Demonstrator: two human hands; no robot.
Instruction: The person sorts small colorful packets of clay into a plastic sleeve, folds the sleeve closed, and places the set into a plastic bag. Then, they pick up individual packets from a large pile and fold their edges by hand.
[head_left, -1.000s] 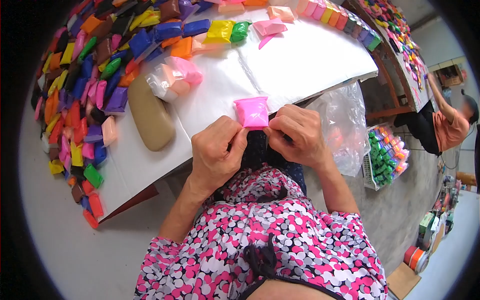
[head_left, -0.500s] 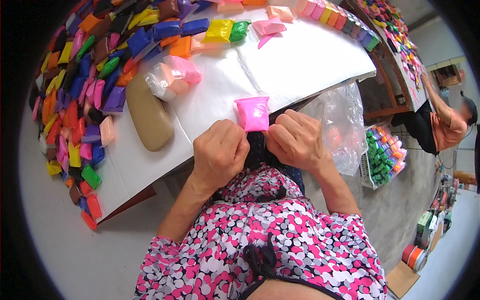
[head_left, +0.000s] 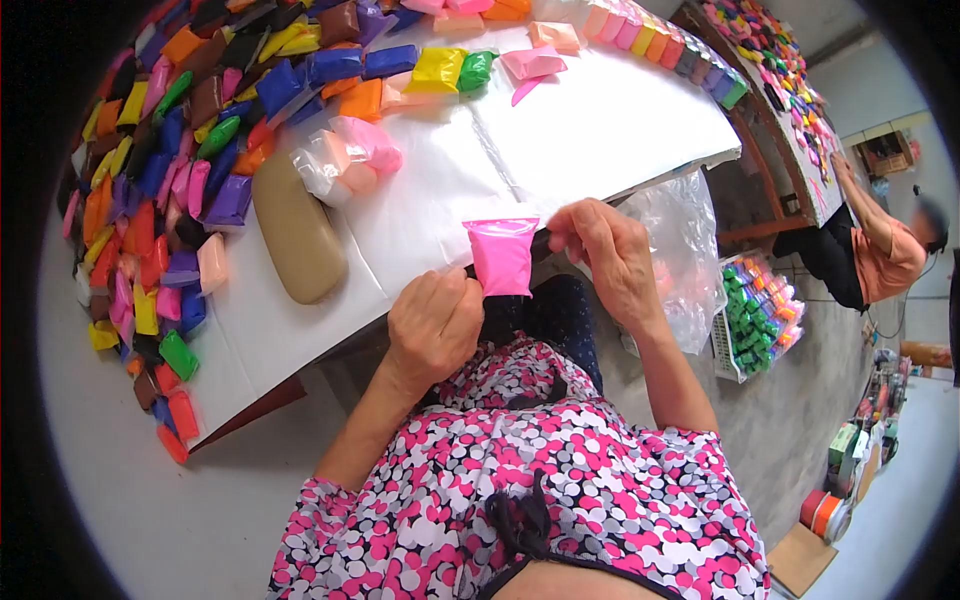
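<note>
A pink sealed packet (head_left: 503, 258) hangs upright in front of me near the table's edge. My left hand (head_left: 436, 322) is closed at its lower left side, the fingertips pinching it there. My right hand (head_left: 612, 255) is apart from the packet, just off its upper right corner, with loosely bent fingers and nothing visible in them. On the table to the left lies a tan, rounded case (head_left: 298, 228). Beside it is a clear plastic bag (head_left: 322, 168) with peach and pink packets.
Many colourful packets (head_left: 205, 100) cover the table's left and far side. A row of small coloured packs (head_left: 665, 45) lines the far right. Right of the table are a clear plastic sheet (head_left: 680, 260) and a white basket (head_left: 735, 350) of packets. A co-worker (head_left: 885, 255) is at another table.
My right hand has come off the pink packet and moved up and right. The packet has turned and hangs slightly lower, with my left hand still on it.
</note>
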